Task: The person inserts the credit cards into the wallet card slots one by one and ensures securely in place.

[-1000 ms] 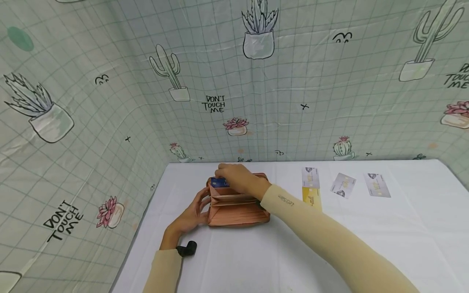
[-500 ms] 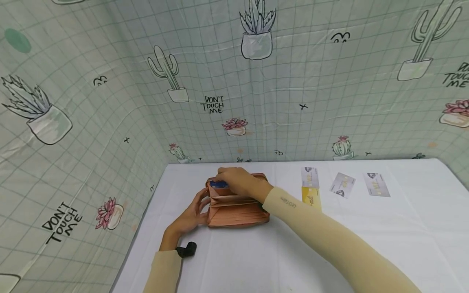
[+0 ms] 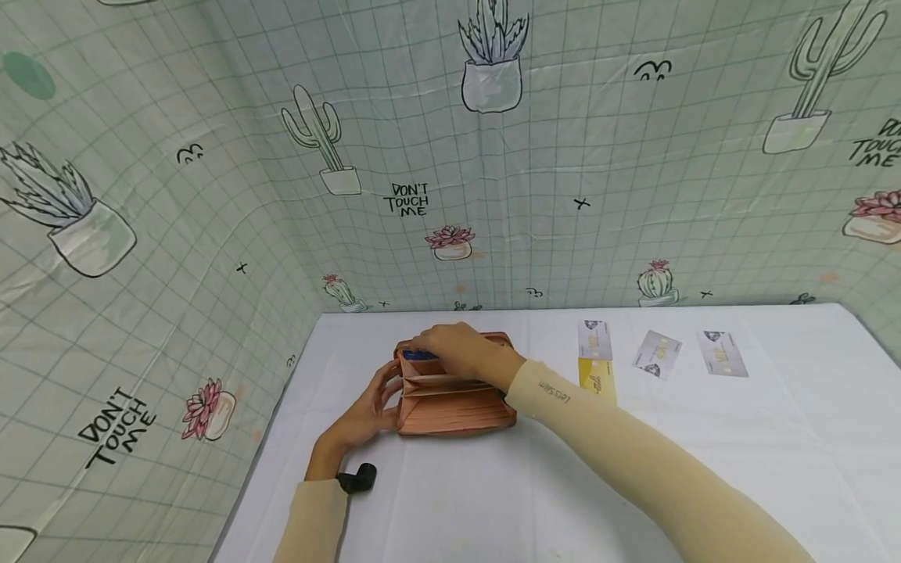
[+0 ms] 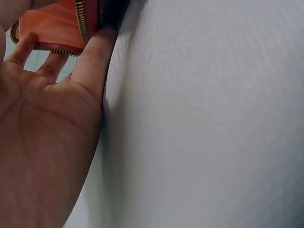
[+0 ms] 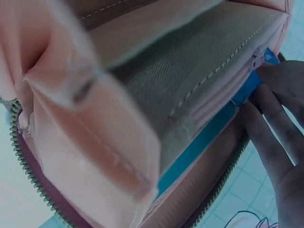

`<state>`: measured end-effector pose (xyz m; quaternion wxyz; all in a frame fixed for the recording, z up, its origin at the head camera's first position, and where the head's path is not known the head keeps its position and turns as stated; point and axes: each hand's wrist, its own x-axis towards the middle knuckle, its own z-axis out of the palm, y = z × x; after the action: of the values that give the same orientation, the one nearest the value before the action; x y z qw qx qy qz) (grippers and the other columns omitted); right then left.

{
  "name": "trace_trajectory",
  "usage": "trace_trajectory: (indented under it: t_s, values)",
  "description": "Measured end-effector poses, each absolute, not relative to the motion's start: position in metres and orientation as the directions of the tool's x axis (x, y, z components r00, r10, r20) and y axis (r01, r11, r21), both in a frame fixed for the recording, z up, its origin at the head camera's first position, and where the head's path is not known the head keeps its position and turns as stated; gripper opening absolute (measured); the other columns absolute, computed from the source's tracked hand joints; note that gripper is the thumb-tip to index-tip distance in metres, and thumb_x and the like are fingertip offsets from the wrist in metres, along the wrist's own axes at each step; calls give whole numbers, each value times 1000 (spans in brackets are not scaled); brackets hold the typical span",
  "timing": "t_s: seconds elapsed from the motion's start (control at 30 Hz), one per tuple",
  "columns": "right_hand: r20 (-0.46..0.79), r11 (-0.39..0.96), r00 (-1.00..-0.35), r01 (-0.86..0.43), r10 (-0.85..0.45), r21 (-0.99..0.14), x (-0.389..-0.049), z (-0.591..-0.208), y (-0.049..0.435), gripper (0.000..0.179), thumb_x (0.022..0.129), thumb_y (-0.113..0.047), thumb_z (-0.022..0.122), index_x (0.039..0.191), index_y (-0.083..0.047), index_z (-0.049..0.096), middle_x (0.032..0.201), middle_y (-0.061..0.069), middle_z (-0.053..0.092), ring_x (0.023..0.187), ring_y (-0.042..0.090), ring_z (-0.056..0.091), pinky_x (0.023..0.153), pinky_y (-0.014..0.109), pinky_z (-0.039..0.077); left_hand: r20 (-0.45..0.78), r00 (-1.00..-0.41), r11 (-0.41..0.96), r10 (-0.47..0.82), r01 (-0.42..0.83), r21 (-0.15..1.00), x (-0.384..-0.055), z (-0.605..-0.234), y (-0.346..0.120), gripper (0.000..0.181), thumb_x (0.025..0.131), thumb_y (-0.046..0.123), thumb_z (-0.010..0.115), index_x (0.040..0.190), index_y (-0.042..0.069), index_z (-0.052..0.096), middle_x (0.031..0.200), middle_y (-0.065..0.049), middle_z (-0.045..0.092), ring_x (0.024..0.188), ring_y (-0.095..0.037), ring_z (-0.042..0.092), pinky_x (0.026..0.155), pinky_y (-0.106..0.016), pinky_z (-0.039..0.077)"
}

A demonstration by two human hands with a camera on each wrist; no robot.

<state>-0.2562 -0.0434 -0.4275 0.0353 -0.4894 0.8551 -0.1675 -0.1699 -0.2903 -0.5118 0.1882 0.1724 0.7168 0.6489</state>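
Observation:
An orange-brown zip-around wallet (image 3: 457,418) stands spread open on the white table, its pleated compartments facing up. My left hand (image 3: 362,418) holds its left side; in the left wrist view the thumb lies low by the zipper and other fingers reach behind the orange leather (image 4: 54,23). Over the wallet's rear compartment, my right hand (image 3: 461,349) pinches a blue card (image 3: 420,355). In the right wrist view most of that blue card (image 5: 199,142) sits down behind the grey zipped divider (image 5: 190,61), with thumb and fingers at its upper edge.
Right of the wallet lie a silver card (image 3: 594,338), a yellow card (image 3: 597,381) touching its lower edge, a tilted silver card (image 3: 658,355) and another silver card (image 3: 723,353). A cactus-print curtain (image 3: 549,156) rises behind the table and along its left.
The right hand has moved slightly down, and the blue card has sunk deeper into the wallet's rear compartment. The left hand and the wallet have stayed in place.

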Motion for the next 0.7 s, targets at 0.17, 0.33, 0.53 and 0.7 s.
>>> trace_trajectory:
  t_s: [0.17,0.33,0.53,0.7]
  values:
    - [81,466,-523,-810,-848,-355,-255,-426,-40,46,106,-21,67,152,-18,60,135,7,71,122,25,68,96,46,59,-72,-874,136,480,-6,991,-170,-509,-290,105,93,-10,71,169,7,1,174,-24,0,160,-45,6,108,-18,43]
    - [59,476,-517,-822,-854,-312,-252,-426,-37,57,105,-47,64,156,-24,54,125,7,74,111,23,70,87,44,61,-76,-874,159,481,1,987,-171,-508,-290,105,93,-8,71,169,6,0,173,-26,0,159,-47,4,108,-19,42]
    - [15,506,-540,-797,-841,-329,-250,-430,-29,55,111,-25,59,163,-31,44,121,7,73,108,22,69,84,39,59,-82,-872,163,483,-3,987,-173,-508,-291,106,93,-7,72,169,7,-1,173,-26,1,160,-47,3,109,-19,41]
    - [9,483,-553,-736,-833,-474,-246,-436,-17,58,110,-9,56,164,-24,41,147,11,62,116,25,67,91,39,56,-85,-873,142,481,-19,990,-170,-509,-290,106,92,-5,72,169,9,0,174,-24,0,160,-45,5,108,-19,42]
